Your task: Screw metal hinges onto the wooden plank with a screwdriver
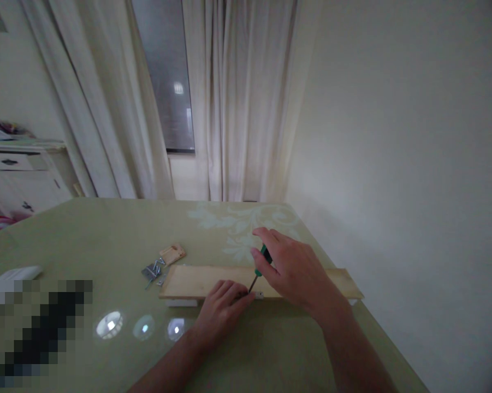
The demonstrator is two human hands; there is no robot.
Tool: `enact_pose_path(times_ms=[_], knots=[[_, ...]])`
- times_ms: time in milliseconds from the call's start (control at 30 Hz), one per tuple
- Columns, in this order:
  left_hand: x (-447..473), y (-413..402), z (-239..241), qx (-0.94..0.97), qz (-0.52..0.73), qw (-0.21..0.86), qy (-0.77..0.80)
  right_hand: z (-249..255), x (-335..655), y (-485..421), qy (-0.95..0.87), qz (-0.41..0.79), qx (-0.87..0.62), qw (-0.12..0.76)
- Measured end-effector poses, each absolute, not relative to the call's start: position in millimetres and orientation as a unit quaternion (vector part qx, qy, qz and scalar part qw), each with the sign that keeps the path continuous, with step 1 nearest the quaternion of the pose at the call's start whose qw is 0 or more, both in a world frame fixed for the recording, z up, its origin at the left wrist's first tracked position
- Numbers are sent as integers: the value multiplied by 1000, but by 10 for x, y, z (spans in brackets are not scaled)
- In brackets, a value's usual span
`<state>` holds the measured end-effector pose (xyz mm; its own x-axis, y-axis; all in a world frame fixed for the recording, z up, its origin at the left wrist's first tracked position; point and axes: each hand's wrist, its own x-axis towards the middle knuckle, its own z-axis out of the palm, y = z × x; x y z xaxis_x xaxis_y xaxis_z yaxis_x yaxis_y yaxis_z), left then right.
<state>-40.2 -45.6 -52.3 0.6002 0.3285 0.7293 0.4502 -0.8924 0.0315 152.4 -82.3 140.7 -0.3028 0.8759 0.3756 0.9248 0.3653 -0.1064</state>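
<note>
A long, pale wooden board lies across the table, raised on white supports. At its near edge sits a small metal plate with a hole. My left hand rests there, fingers and thumb closed against the plate, part of which they hide. In my right hand is a screwdriver with a green and black handle, gripped between thumb and fingers. The index finger reaches past the handle's top. Its shaft tilts down to the plate beside my left fingertips; the exact contact is hidden.
Left of the board lie loose metal parts and a small wooden piece. A white bundle is at the far left of the glossy green table. The wall runs along the table's right side; curtains hang behind.
</note>
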Motion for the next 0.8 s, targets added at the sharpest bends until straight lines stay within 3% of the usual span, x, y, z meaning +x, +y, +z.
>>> enact_pose_path(times_ms=[167,333,500,667,800], knots=[[-401,-457,-534,-894,-384,77,-218,1400,1572,-868,-851,13,-472,229],[-409,-457,-555,-895,-377,80,-227,1398,1483,-778,-797,-79,-576,163],[-423,-440,-581,-895,-377,76,-224,1413,1482,-832,-848,-14,-477,229],[-434,-438,-594,-897,-373,72,-225,1410,1467,-875,-832,-28,-514,208],[-444,-441,-577,-899,-372,71,-220,1391,1447,-851,-862,23,-444,244]])
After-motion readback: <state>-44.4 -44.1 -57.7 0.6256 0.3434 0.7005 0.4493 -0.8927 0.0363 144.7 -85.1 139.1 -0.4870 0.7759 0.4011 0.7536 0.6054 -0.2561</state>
